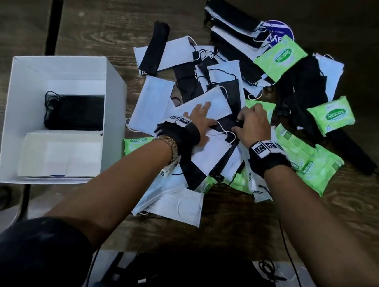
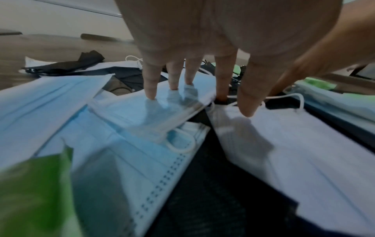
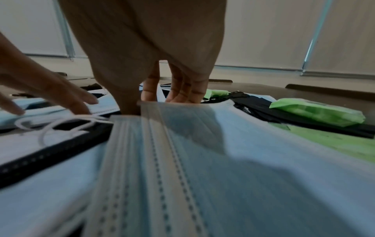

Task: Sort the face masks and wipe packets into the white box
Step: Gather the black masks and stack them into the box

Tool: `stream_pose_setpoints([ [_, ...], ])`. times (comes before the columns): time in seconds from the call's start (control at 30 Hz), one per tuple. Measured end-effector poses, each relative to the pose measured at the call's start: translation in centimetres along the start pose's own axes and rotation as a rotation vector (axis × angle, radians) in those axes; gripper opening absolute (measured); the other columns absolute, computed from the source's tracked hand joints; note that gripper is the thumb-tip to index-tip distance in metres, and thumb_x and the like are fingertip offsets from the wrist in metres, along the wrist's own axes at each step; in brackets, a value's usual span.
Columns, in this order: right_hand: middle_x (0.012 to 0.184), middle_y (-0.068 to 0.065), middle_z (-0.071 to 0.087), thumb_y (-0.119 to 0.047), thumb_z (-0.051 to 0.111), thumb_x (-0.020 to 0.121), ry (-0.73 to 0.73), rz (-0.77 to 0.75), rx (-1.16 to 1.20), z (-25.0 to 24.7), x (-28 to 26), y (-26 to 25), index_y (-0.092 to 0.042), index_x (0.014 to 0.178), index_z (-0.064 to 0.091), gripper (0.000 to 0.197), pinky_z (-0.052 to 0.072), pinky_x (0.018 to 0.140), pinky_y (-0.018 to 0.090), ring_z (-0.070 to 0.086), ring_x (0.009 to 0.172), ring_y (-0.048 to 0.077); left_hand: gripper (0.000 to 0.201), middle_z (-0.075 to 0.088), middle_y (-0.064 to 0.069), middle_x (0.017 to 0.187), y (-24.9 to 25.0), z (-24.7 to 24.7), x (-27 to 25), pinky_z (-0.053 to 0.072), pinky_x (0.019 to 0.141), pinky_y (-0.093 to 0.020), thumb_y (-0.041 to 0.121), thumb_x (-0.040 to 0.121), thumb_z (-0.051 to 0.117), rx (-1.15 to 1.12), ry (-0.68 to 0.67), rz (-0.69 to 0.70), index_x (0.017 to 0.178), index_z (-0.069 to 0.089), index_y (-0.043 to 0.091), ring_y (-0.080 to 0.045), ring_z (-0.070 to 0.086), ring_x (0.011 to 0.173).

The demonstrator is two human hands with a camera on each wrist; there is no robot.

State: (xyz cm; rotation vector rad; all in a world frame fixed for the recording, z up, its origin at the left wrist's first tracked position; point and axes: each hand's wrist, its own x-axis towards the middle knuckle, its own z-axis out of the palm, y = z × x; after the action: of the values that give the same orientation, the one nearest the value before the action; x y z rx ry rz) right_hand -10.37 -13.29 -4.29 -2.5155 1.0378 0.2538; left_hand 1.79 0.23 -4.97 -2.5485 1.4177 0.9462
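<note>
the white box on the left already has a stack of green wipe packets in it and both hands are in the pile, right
Not quite. In the head view the white box holds a stack of black masks, not green wipe packets. The left hand and right hand are indeed in the pile.

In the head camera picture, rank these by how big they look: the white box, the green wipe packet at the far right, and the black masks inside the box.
1. White box
2. Black masks inside it
3. Green wipe packet

The packet lies farther from the camera, which may shrink it a little.

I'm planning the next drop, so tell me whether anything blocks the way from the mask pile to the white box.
Nothing visible does. The white box stands open-topped directly left of the mask pile, with only bare table between. A stack of black masks already lies inside.
</note>
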Motion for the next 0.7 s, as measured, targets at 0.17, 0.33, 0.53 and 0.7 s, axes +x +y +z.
stream_pose_setpoints([
  [0.17, 0.103, 0.014, 0.054, -0.012, 0.067, 0.088, 0.004, -0.021, 0.014, -0.9, -0.1, 0.0, -0.013, 0.087, 0.061, 0.007, 0.047, 0.074, 0.04, 0.056, 0.097, 0.037, 0.09, -0.011, -0.01, 0.161, -0.8, 0.6, 0.0, 0.019, 0.114, -0.059, 0.033, 0.086, 0.066, 0.048, 0.003, -0.119, 0.154, 0.006, 0.028, -0.033, -0.001, 0.148],
  [0.33, 0.089, 0.011, 0.067, -0.005, 0.064, 0.086, 0.112, 0.054, 0.127, -2.0, -0.2, 1.9, -0.012, 0.084, 0.063, 0.007, 0.053, 0.069, 0.038, 0.062, 0.085, 0.034, 0.086, -0.019, -0.013, 0.159, -1.2, 0.5, -0.2, 0.004, 0.115, -0.062, 0.048, 0.09, 0.057, 0.011, 0.031, -0.235, 0.154, 0.004, 0.027, -0.035, -0.011, 0.147],
  [0.53, 0.081, 0.003, 0.067, -0.011, 0.071, 0.085, 0.309, 0.164, 0.331, -3.1, -0.4, 3.7, -0.014, 0.082, 0.064, 0.008, 0.048, 0.069, 0.028, 0.059, 0.075, 0.019, 0.095, -0.019, -0.014, 0.159, -0.6, 0.7, 0.2, -0.004, 0.112, -0.065, 0.061, 0.077, 0.065, 0.087, 0.065, -0.271, 0.151, 0.016, 0.027, -0.037, -0.015, 0.146],
  [0.7, 0.071, -0.007, 0.054, -0.004, 0.065, 0.087, 0.507, 0.139, 0.606, -4.0, -0.1, 4.3, -0.007, 0.09, 0.064, 0.004, 0.052, 0.063, 0.022, 0.054, 0.06, -0.003, 0.102, -0.016, -0.015, 0.159, -1.1, 0.7, -0.5, -0.003, 0.114, -0.064, 0.049, 0.072, 0.076, 0.085, 0.067, -0.263, 0.152, 0.014, 0.03, -0.036, -0.015, 0.147],
])
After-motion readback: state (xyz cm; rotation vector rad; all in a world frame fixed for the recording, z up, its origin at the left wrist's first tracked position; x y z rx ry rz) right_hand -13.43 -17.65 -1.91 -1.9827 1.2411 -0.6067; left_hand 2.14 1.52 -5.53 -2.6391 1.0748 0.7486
